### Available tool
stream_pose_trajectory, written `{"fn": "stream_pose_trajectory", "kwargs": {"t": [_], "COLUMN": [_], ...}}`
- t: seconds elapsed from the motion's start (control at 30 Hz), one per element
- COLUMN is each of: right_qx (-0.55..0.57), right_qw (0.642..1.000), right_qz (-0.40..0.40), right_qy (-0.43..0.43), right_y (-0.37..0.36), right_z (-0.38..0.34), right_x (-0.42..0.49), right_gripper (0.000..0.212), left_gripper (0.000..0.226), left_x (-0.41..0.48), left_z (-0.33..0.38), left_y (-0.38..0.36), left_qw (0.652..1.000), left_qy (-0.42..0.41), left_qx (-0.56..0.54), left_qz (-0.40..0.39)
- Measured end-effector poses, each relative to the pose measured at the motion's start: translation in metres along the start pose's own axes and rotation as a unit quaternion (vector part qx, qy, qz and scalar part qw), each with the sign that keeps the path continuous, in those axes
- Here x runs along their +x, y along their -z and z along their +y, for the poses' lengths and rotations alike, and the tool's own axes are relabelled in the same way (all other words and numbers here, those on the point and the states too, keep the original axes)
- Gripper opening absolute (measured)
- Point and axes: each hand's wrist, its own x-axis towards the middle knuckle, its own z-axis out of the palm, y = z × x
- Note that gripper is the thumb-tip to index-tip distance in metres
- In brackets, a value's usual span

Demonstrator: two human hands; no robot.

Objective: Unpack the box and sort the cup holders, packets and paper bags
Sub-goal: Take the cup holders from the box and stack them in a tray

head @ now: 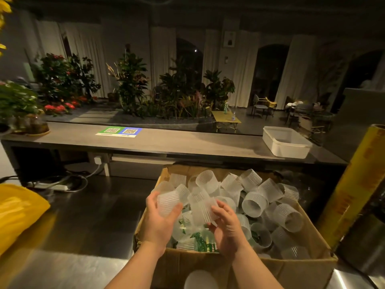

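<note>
Cup holders (254,203), ribbed and translucent, are lying heaped in the open cardboard box (291,268), filling it to the rim. The box is sitting on the near right part of the steel surface (83,236). Green-printed packets (205,243) are showing through gaps in the heap near its front wall.

Both hands are working over the box's near left corner, close together but not touching. The left hand (160,222) is gripping one holder (167,203), thumb on the near side and fingers curling round the back. The right hand (227,228) is cupping a second holder (201,207) from below and the right, with its fingers bending round it. The two lifted pieces are sitting side by side just above the pile.

Left of the box, the steel is running bare as far as a yellow bag (16,211) slumping at the left edge, so the free room is lying on that side. To the right, a tall yellow roll (352,188) is standing just beside the box wall, with a steel container (362,243) behind it, crowding that flank.

Beyond the far flap, a power strip (58,187) and cables are lying under the front edge of an upper surface (166,142). That one is carrying a QR-code sheet (119,131) and a white tub (285,142) near its right end. Potted plants (133,80) are standing in the dim room behind.
</note>
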Motion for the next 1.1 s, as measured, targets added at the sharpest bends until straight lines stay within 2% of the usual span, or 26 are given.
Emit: {"fn": "stream_pose_trajectory", "kwargs": {"t": [0.07, 0.23, 0.37, 0.53, 0.67, 0.7, 0.73, 0.8, 0.83, 0.87, 0.9, 1.03, 1.07, 1.1], "right_qx": [-0.040, -0.093, -0.119, -0.228, -0.261, -0.254, -0.246, -0.267, -0.322, -0.402, -0.480, -0.671, -0.700, -0.722], "right_qw": [0.999, 0.994, 0.993, 0.971, 0.955, 0.956, 0.962, 0.961, 0.940, 0.906, 0.868, 0.739, 0.712, 0.691], "right_qz": [-0.017, -0.054, -0.017, -0.077, -0.138, -0.139, -0.119, -0.003, 0.066, 0.100, 0.100, 0.042, 0.035, 0.033], "right_qy": [-0.002, 0.007, 0.004, -0.003, -0.038, -0.035, -0.013, 0.070, 0.091, 0.088, 0.073, 0.041, 0.028, 0.022], "right_y": [-0.003, -0.008, -0.009, -0.025, -0.037, -0.039, -0.040, -0.036, -0.033, -0.029, -0.025, -0.028, -0.032, -0.035], "right_z": [0.000, 0.002, 0.005, 0.004, 0.006, 0.006, 0.005, 0.006, 0.009, 0.011, 0.015, 0.023, 0.024, 0.025], "right_x": [-0.003, -0.004, 0.001, -0.001, 0.002, 0.005, 0.007, 0.013, 0.017, 0.019, 0.019, 0.022, 0.023, 0.023], "right_gripper": [0.075, 0.043, 0.042, 0.036, 0.064, 0.062, 0.057, 0.034, 0.022, 0.014, 0.016, 0.058, 0.061, 0.054], "left_gripper": [0.065, 0.072, 0.082, 0.078, 0.076, 0.070, 0.063, 0.056, 0.056, 0.058, 0.059, 0.058, 0.058, 0.059], "left_x": [-0.002, -0.004, -0.003, 0.001, -0.002, -0.003, -0.004, -0.005, -0.005, -0.005, -0.006, -0.005, -0.004, -0.004], "left_z": [0.002, 0.000, -0.005, -0.009, -0.007, -0.006, -0.005, -0.003, -0.002, -0.001, -0.001, -0.002, -0.002, -0.002], "left_y": [-0.001, -0.002, 0.000, -0.003, -0.003, -0.003, -0.002, -0.001, -0.002, -0.003, -0.004, -0.007, -0.007, -0.007], "left_qw": [0.999, 0.993, 0.989, 0.987, 0.986, 0.988, 0.991, 0.994, 0.994, 0.993, 0.993, 0.991, 0.991, 0.991], "left_qy": [-0.003, -0.018, -0.016, -0.004, -0.011, -0.016, -0.020, -0.029, -0.029, -0.025, -0.023, -0.031, -0.030, -0.028], "left_qx": [0.013, 0.062, 0.102, 0.133, 0.142, 0.135, 0.125, 0.101, 0.089, 0.080, 0.077, 0.101, 0.102, 0.100], "left_qz": [-0.033, -0.094, -0.103, -0.086, -0.085, -0.075, -0.052, 0.028, 0.061, 0.078, 0.084, 0.086, 0.084, 0.083]}}
